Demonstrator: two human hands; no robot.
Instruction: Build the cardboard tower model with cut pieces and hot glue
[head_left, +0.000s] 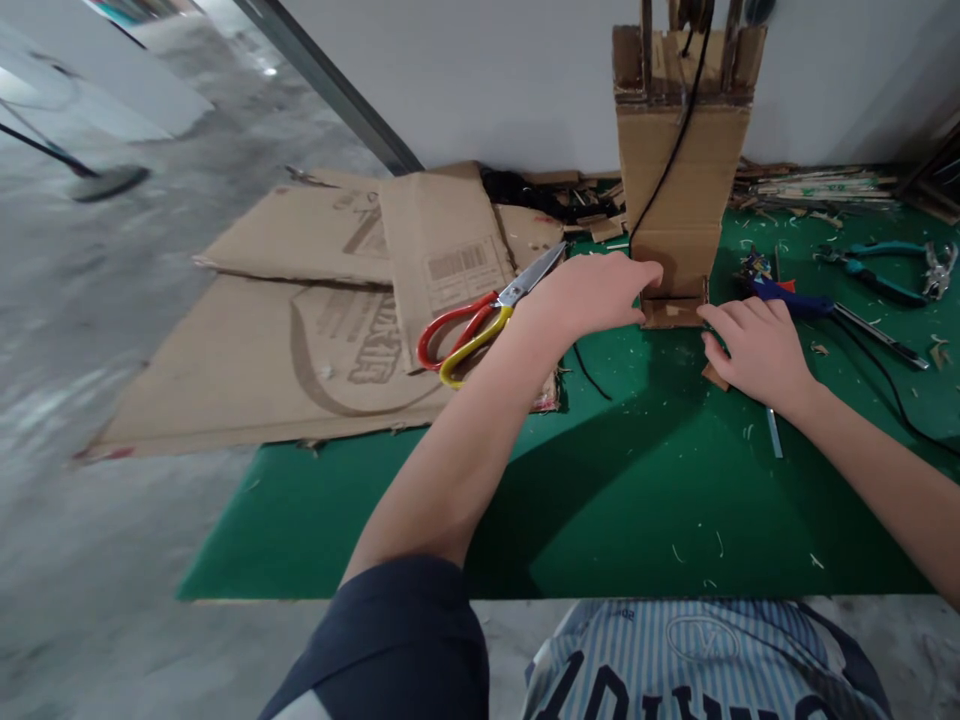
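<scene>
A tall cardboard structure (pixel 671 165) stands upright at the back of the green table, with a narrow folded flap (pixel 675 312) low on its front. My left hand (pixel 596 290) grips the flap's left end, index finger reaching inward and thumb at the front corner. At the opposite end, the fingertips of my right hand (pixel 761 350) close on the right corner, the thumb just below. A small cardboard scrap (pixel 716 376) lies partly under the right hand. Scissors (pixel 499 310) with red and yellow handles rest on cardboard beside my left wrist. A black cord (pixel 679 140) hangs down the structure.
Flattened cardboard boxes (pixel 300 320) cover the left side of the green table (pixel 637 530) and overhang its edge. A blue-handled tool (pixel 799 302) with a cord and teal-handled pliers (pixel 892 268) lie at right. Thin sticks (pixel 817 188) are piled along the wall.
</scene>
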